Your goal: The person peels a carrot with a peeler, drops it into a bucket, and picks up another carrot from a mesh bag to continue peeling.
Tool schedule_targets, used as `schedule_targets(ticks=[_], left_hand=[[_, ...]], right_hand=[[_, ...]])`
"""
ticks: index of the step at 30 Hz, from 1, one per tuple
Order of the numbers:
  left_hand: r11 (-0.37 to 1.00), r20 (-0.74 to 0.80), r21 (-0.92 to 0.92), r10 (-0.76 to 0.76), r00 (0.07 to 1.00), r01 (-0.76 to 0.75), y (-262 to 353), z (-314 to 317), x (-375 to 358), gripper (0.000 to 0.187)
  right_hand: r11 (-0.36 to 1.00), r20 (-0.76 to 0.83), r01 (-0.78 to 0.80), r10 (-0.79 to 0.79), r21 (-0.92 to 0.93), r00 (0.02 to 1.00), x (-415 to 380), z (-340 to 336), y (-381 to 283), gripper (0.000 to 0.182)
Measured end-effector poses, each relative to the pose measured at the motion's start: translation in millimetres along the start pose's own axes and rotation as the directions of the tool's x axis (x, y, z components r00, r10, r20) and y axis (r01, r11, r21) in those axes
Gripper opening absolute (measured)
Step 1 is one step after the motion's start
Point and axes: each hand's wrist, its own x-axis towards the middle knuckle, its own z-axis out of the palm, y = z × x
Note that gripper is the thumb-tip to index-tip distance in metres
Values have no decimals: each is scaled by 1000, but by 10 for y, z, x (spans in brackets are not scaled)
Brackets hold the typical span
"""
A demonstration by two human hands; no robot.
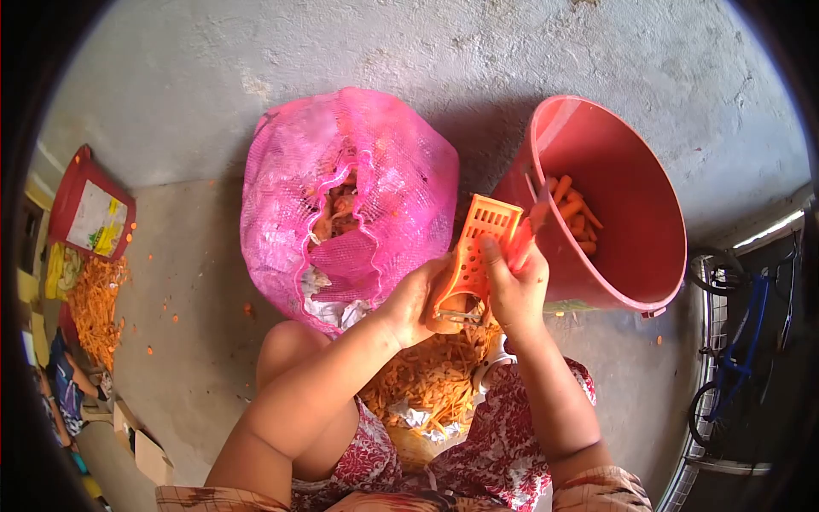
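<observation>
My right hand [519, 286] is closed around an orange plastic peeler [488, 220] with a slotted, perforated body and a metal blade at its lower end. A pinkish-red piece [521, 246] also shows at this hand; I cannot make out what it is. My left hand [418, 303] is wrapped round a carrot [450, 317], partly hidden beneath the peeler, whose blade is over it. Below both hands lies a heap of carrot peelings [431, 375] between the knees. To the right stands a red bucket [644, 213] with several peeled carrots [576, 213] inside.
A pink mesh sack [401, 162], its mouth open, stands ahead against the grey wall [324, 51]. At far left are a tipped red bucket [72, 205], spilled orange peelings [95, 303], a cardboard box [149, 452] and another person [68, 384]. A blue bicycle [742, 341] stands far right.
</observation>
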Motion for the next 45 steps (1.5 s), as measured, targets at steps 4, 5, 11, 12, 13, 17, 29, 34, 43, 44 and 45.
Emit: schedule_targets(ticks=[4,5,11,12,13,17,29,34,43,44,45], left_hand=[[997,112,-32,69,991,-66,-34,-65,14,35],[997,79,-44,73,994,-70,-50,-73,27,35],[998,62,-57,45,997,-41,-64,-92,11,35],[998,39,-39,53,998,-51,-59,-51,-9,35],[998,15,-21,60,998,-60,-58,-25,-18,35],[997,4,53,47,999,-47,-101,-63,-2,36],[998,-58,45,48,997,-45,-119,-141,77,36],[991,-40,8,133,990,-133,-74,-61,36,34],[981,-33,-37,187,982,-188,-97,-30,49,35],[984,-17,-26,176,984,-176,-84,-45,35,34],[986,0,-15,164,987,-164,-79,-54,29,33]], right_hand=[[1000,9,-6,6,21,1000,-7,19,2,17],[1000,9,-6,6,20,1000,-16,29,-23,18],[1000,39,7,-6,-17,999,-62,93,9,16],[1000,28,-15,15,5,999,-59,102,8,15],[999,18,-36,36,27,999,-57,104,7,15],[966,-52,96,-111,-240,992,-8,29,150,11],[999,-181,39,-44,-31,982,220,-78,142,10],[995,-106,-42,52,88,993,162,-53,46,17],[997,16,-27,26,72,1000,37,0,-3,18],[996,45,-19,15,91,999,25,12,0,18],[994,74,-11,3,110,997,15,26,4,18]])
